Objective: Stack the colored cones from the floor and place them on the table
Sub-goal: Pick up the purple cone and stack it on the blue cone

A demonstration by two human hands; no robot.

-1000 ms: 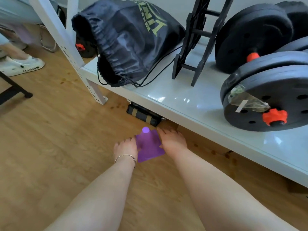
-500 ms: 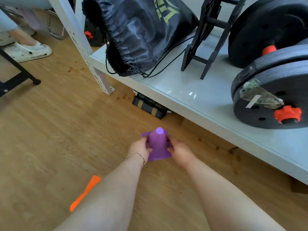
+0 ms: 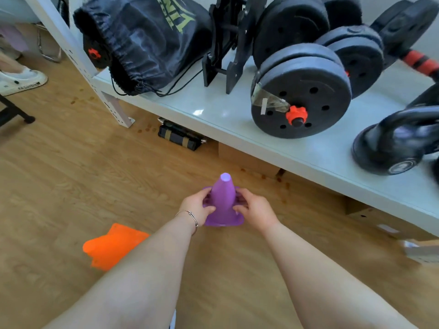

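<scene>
Head view: my left hand [image 3: 198, 208] and right hand [image 3: 255, 210], arms outstretched, grip the upright purple cone [image 3: 223, 200] between them above the floor [image 3: 71, 174].

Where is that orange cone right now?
The orange cone lies on its side on the wooden floor, lower left of the head view, beside the left forearm and left of the purple cone.

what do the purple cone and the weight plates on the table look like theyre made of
Purple cone: probably soft moulded plastic, smooth, with a slight sheen and even colour.

Weight plates: matte black with a faintly grainy face, likely plastic or rubber coated; the core cannot be seen.

Table: glossy white top, shown by its bright reflections.
</scene>
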